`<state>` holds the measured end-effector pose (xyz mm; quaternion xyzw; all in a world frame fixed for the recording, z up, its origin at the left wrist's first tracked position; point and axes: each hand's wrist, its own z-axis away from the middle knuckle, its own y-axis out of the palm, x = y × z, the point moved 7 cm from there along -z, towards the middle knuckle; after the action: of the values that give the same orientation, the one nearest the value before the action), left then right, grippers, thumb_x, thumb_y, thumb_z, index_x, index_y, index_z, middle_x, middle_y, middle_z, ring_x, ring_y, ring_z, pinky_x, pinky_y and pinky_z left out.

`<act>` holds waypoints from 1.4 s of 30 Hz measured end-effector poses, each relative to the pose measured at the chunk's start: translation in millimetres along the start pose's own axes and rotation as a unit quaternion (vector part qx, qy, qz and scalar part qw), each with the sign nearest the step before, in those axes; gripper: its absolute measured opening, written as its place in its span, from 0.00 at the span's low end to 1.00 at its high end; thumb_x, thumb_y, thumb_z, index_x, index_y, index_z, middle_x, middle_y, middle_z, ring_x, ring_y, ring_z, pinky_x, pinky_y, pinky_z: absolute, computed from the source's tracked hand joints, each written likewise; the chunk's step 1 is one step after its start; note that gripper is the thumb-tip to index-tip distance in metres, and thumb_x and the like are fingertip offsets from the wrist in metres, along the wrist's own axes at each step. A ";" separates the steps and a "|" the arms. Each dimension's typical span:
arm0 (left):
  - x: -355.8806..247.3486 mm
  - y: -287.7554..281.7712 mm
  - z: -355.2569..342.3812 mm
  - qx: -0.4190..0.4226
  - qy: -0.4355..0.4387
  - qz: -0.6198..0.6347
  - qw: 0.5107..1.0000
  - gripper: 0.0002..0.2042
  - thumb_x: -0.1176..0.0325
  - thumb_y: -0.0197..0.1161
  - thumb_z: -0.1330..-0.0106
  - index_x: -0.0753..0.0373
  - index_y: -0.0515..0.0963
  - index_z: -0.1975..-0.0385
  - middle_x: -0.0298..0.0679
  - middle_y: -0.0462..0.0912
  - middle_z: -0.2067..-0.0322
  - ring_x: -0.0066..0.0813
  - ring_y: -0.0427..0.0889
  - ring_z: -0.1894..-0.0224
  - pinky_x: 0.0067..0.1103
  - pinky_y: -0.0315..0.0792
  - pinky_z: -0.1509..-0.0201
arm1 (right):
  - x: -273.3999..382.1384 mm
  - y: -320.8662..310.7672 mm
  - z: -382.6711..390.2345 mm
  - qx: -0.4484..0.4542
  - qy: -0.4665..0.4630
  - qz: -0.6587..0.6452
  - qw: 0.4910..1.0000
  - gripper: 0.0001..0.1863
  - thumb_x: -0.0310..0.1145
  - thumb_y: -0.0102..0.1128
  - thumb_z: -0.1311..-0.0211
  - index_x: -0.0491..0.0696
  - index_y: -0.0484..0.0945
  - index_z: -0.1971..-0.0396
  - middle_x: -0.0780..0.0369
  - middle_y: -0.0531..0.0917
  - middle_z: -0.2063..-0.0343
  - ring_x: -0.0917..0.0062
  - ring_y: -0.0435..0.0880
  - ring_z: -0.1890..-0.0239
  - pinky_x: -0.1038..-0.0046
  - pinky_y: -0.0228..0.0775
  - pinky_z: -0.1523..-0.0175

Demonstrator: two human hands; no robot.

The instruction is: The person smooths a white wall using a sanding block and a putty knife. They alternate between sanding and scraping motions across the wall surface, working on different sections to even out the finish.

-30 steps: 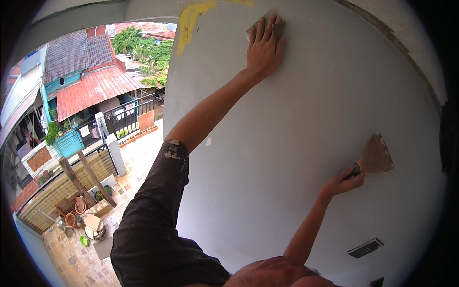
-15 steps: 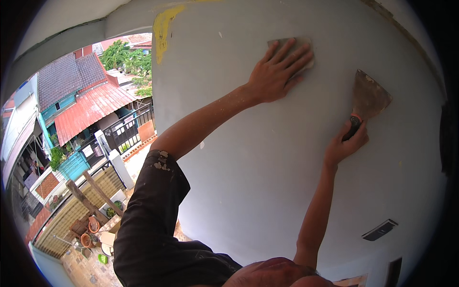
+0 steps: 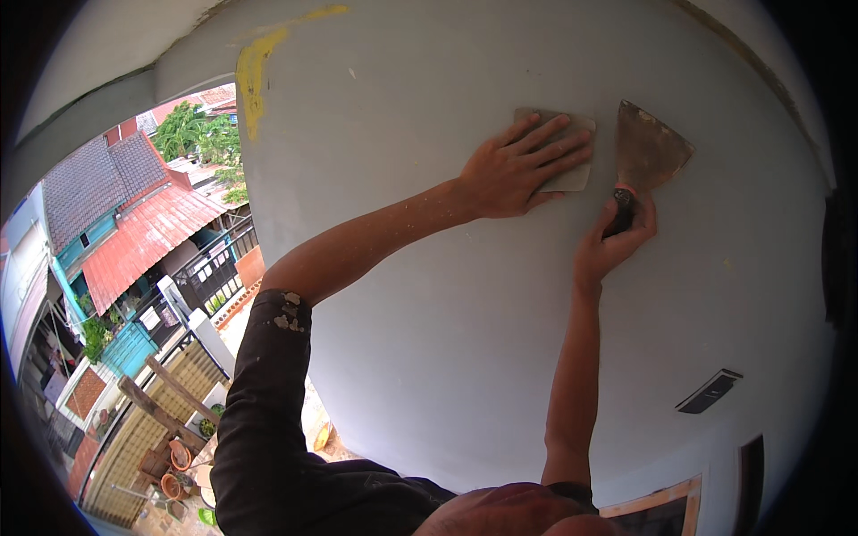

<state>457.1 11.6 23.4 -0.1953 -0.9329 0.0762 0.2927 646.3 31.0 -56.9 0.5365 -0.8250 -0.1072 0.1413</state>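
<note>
My left hand [image 3: 505,174] lies flat against the grey wall [image 3: 429,313], fingers stretched out and slightly apart. Under those fingers is a thin grey square sheet [image 3: 572,179], apparently sandpaper, pressed to the wall. Just to its right my right hand [image 3: 615,248] is closed around the dark handle of a putty knife [image 3: 652,147]. The wide, stained blade points up, a little apart from the sheet; whether it touches the wall I cannot tell.
Yellow patches [image 3: 257,76] mark the wall's upper left corner. A dark switch plate [image 3: 710,391] sits low on the right, above a wooden frame [image 3: 693,505]. Beyond the wall's left edge lie a red-roofed house [image 3: 147,237], a fence and terracotta pots [image 3: 179,456].
The left hand and sheet have slid right and down along the wall. The putty knife has moved left, narrowing the gap between them. My view has turned slightly right.
</note>
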 end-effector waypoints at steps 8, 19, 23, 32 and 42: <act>56.5 -25.1 -52.3 -0.205 -0.160 -0.028 0.965 0.26 0.54 0.43 0.21 0.55 0.57 0.26 0.39 0.61 0.28 0.48 0.53 0.24 0.43 0.49 0.21 | 1.7 -20.9 -0.1 -0.025 0.046 0.037 0.998 0.25 0.28 0.53 0.27 0.38 0.57 0.37 0.51 0.71 0.49 0.71 0.76 0.51 0.70 0.72 0.48; 12.9 -7.6 -134.9 -0.196 -0.032 -0.112 0.974 0.22 0.57 0.48 0.23 0.59 0.70 0.34 0.38 0.70 0.33 0.47 0.63 0.28 0.38 0.62 0.26 | -30.7 -80.8 0.7 -0.138 0.110 0.074 0.981 0.26 0.29 0.51 0.26 0.38 0.54 0.34 0.50 0.73 0.50 0.67 0.77 0.52 0.69 0.71 0.46; -28.5 5.3 -136.4 -0.125 0.114 -0.048 0.985 0.21 0.59 0.52 0.24 0.54 0.71 0.34 0.33 0.71 0.34 0.42 0.67 0.30 0.36 0.66 0.28 | -35.2 -80.0 5.2 -0.121 0.099 0.045 0.987 0.27 0.28 0.51 0.26 0.38 0.55 0.33 0.51 0.73 0.51 0.70 0.76 0.52 0.70 0.71 0.48; -11.4 6.2 -139.2 -0.121 0.060 -0.088 0.987 0.21 0.60 0.56 0.26 0.53 0.72 0.35 0.31 0.73 0.34 0.38 0.68 0.31 0.35 0.71 0.31 | -40.9 -79.4 8.2 -0.110 0.109 0.050 0.987 0.28 0.27 0.53 0.28 0.37 0.55 0.34 0.55 0.72 0.54 0.77 0.74 0.59 0.75 0.70 0.55; -74.8 46.1 -193.8 -0.134 0.144 -0.152 0.969 0.22 0.57 0.52 0.24 0.50 0.69 0.32 0.28 0.71 0.32 0.36 0.66 0.29 0.35 0.62 0.26 | -34.4 -85.3 12.8 -0.111 0.090 0.040 0.989 0.29 0.26 0.49 0.27 0.38 0.52 0.31 0.61 0.72 0.62 0.81 0.71 0.64 0.77 0.67 0.56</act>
<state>639.7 28.5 131.3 -0.0979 -0.9013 -0.1241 0.4033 728.0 28.5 -101.0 0.4913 -0.8128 -0.1441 0.2778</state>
